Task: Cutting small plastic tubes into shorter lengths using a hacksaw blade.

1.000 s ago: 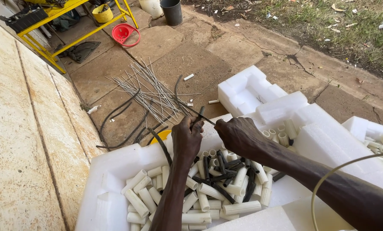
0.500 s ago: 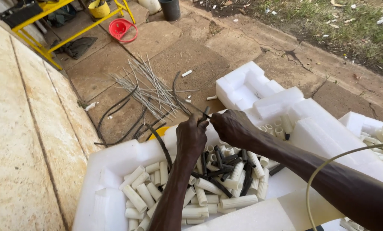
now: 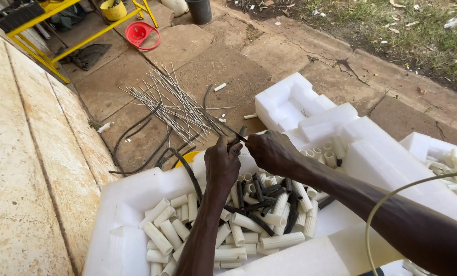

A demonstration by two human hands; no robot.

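I see my left hand (image 3: 222, 164) and right hand (image 3: 270, 152) meeting above the white foam tray (image 3: 131, 204), both clenched on 1 short black tube piece (image 3: 237, 138). It looks light, rubbery and bendy, likely slick, so I'd judge pinching it near each end works best. It is thin, dark and matte, held above the cream tube pieces (image 3: 238, 225) heaped in the tray.
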